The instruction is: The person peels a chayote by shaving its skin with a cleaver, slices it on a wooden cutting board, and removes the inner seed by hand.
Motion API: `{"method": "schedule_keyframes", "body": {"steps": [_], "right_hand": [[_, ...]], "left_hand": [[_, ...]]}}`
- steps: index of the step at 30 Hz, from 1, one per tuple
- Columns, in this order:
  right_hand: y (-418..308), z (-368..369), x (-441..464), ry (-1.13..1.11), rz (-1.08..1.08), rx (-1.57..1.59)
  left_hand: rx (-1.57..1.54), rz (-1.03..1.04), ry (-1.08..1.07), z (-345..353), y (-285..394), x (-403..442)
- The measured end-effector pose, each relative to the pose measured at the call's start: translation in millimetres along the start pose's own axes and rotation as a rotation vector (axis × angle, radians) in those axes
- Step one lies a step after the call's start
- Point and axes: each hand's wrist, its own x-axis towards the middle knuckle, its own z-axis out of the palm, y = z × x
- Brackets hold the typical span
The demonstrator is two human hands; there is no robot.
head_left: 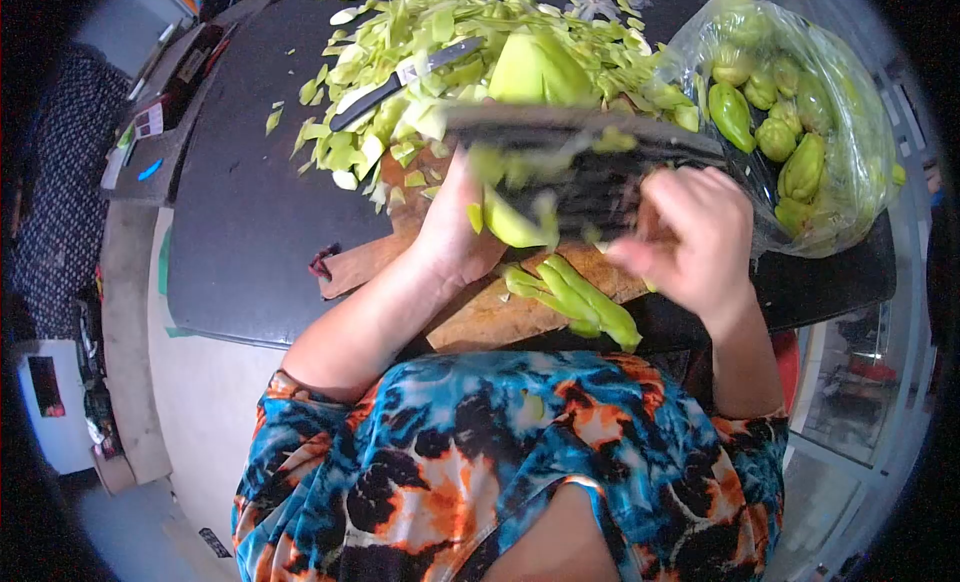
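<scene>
A wide dark blade (580, 152), smeared by motion, spans the space between my hands; it looks like a large cleaver with bits of green stuck to it. My right hand (695, 232) is curled round its handle end, which is mostly hidden. My left hand (465, 222) is wrapped against a pale green piece (512, 222) beside the blade, its fingers largely hidden behind the blade. Below them, long green slices (585, 300) lie on a wooden board (490, 317). A large peeled green piece (540, 70) rests beyond the blade.
Green peelings (400, 42) are heaped on the black table (240, 182), with a black-handled knife (405, 80) on top. At the right stands a clear plastic bag (860, 132) holding several whole green fruits (775, 137). The board's handle (355, 267) points left.
</scene>
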Motion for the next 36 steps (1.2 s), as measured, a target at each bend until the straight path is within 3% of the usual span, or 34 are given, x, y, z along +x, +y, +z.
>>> {"method": "schedule_keyframes", "body": {"steps": [5,10,12,13,15,16,17,18,21,23,25,32,36], "right_hand": [[74,10,1,0.147,0.578,-0.068],[49,5,-20,0.203,0.371,0.183],[21,-10,-13,0.045,0.135,0.061],[12,-11,-9,0.021,0.005,0.057],[-6,-11,-6,-0.066,-0.042,0.127],[-8,-8,-6,-0.056,-0.096,0.107],[-11,-5,-6,-0.047,-0.151,0.087],[-13,-5,-4,-0.049,-0.163,0.085],[-19,-6,-4,-0.048,-0.157,0.049],[-21,-6,-4,-0.031,-0.158,0.025],[-22,-6,-4,-0.032,-0.139,0.015],[-8,-3,1,-0.051,-0.099,-0.002],[33,4,-1,0.058,0.311,-0.057]], "left_hand": [[-0.027,0.009,-0.112,0,-2,-2],[0.029,0.014,0.017,-1,-2,5],[0.128,0.012,0.056,5,1,4],[0.095,-0.004,-0.034,-5,-3,7],[-0.125,-0.181,-0.104,-11,-3,11],[-0.319,-0.254,-0.253,-9,2,12],[-0.05,-0.141,-0.141,-3,4,10],[-0.092,-0.141,-0.135,-2,3,11],[-0.313,-0.132,-0.268,-10,-1,15],[-0.353,-0.144,-0.25,-11,-2,14],[-0.248,-0.177,-0.075,3,3,7],[-0.016,-0.019,0.006,-4,-7,-1],[0.0,-0.046,-0.008,-2,-1,2]]}}
